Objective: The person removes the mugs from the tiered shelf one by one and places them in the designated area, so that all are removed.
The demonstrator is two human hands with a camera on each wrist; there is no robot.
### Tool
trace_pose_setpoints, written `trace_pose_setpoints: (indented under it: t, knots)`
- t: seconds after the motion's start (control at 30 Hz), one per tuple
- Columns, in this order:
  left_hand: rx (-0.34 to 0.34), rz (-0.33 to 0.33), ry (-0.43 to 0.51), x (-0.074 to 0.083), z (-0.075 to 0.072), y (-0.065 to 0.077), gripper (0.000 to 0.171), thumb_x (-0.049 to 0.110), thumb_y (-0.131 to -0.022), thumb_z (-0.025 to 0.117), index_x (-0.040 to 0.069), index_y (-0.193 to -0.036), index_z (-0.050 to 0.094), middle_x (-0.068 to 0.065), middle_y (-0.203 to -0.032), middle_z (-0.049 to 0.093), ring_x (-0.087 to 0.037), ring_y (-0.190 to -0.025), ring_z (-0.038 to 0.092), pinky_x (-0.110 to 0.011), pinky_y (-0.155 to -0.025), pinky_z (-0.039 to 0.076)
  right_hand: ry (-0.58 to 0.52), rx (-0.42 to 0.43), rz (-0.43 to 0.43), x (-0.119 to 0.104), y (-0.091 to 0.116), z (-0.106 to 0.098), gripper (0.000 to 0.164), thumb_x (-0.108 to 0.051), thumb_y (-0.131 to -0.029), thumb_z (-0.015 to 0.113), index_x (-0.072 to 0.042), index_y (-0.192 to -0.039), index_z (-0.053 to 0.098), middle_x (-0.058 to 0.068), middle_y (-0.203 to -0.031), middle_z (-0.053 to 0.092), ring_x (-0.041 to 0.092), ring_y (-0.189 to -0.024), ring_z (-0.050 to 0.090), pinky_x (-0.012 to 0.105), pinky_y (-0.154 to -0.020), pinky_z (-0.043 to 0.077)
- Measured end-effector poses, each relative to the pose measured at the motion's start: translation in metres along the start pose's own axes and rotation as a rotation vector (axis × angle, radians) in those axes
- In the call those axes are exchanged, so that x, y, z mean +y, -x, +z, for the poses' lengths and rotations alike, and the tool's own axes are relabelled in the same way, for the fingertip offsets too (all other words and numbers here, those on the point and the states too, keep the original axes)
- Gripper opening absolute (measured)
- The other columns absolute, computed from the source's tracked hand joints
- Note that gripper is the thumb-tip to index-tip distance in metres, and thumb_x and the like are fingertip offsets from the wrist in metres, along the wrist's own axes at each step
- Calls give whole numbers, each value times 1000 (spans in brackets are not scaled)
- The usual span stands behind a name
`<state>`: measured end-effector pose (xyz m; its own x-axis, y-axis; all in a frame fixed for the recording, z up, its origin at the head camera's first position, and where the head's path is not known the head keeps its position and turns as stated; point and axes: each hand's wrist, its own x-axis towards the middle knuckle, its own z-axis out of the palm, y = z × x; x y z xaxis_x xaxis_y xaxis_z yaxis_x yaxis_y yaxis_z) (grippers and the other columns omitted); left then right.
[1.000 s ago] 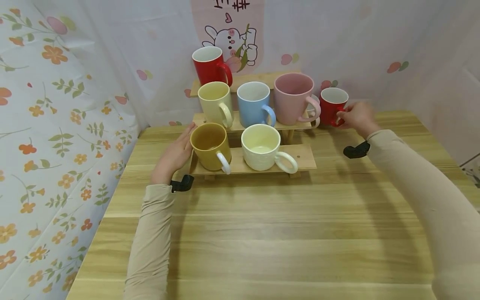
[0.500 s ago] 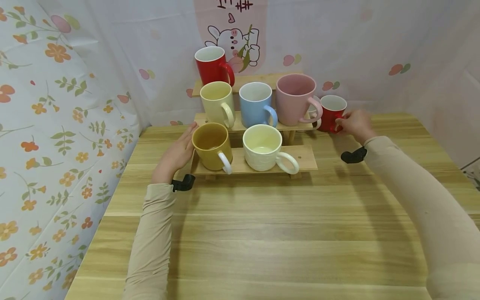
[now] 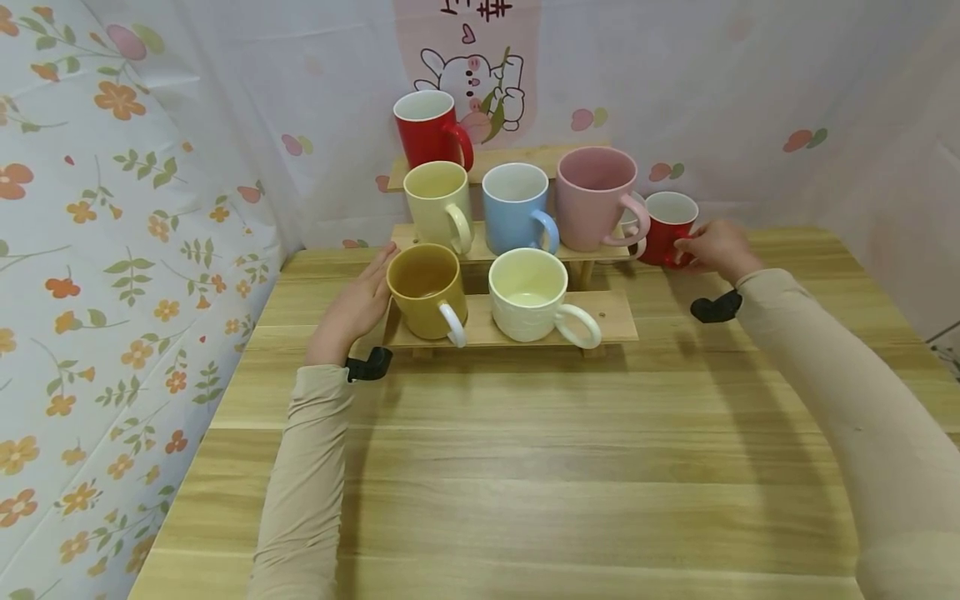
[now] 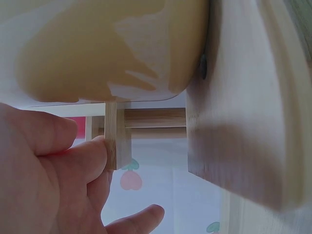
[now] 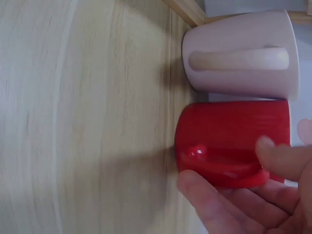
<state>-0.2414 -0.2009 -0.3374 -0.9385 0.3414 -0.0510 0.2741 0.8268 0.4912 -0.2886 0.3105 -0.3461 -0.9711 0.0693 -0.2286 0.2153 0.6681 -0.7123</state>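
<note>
Support seemed to be lent to the left end of a stepped rack point(image 4: 234, 131) by the left grip point(image 3: 351, 310), relaxed and with nothing held in it. On the lowest tier point(image 3: 617, 321) of smooth pale wood, a glossy ochre mug point(image 3: 426, 304) and a cream mug point(image 3: 525, 312), ring-handled, were carried; on the middle tier point(image 3: 401, 235), pale-yellow point(image 3: 427, 212), blue point(image 3: 510, 225) and pink point(image 3: 588, 217) mugs. Over the last second, a shiny red mug point(image 5: 234, 122) had been lowered at the right, to be seated close beside a tapered pale mug point(image 5: 234, 85) at counter point(image 3: 487, 467) level. Its placement was judged nearly finished, though its handle point(image 5: 239, 180) was pinched by the right grip point(image 3: 722, 248). Farthest back, another red cylinder point(image 3: 426, 142) was borne by the top tier point(image 3: 517, 163), before printed cloth point(image 3: 315, 75).
</note>
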Motion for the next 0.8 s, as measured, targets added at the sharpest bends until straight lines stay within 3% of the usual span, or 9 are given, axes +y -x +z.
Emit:
trace_pose_setpoints:
  t: [0.17, 0.37, 0.57, 0.8]
  knots:
    - [-1, 3, -2, 1, 0, 0, 54, 40, -105, 13, 18, -155, 13, 4, -162, 3, -36, -144, 22, -54, -116, 20, 80, -22, -12, -2, 2, -9, 40, -20, -93, 59, 19, -100, 59, 11, -74, 64, 18, -59, 66, 36, -60, 59]
    - [-4, -3, 2, 2, 0, -1, 54, 40, -105, 12, 19, -155, 12, 5, -162, 2, -35, -145, 20, -54, -116, 19, 113, -5, -3, -10, 6, -24, 47, -22, -94, 56, 22, -113, 52, 31, -87, 61, 22, -57, 67, 35, -56, 59]
    - [-3, -7, 4, 3, 0, -1, 54, 39, -106, 12, 18, -155, 11, 4, -162, 2, -34, -145, 18, -53, -117, 17, 110, -9, 8, -28, 11, -38, 52, -22, -96, 56, 22, -122, 46, 21, -79, 65, 17, -57, 66, 34, -58, 59]
    - [-10, -18, 5, 2, 0, 0, 55, 42, -105, 10, 19, -155, 9, 4, -162, 1, -34, -146, 17, -54, -117, 16, 155, -30, 5, -63, 13, -52, 52, -25, -97, 53, 18, -126, 46, 7, -71, 65, 18, -58, 67, 29, -56, 58]
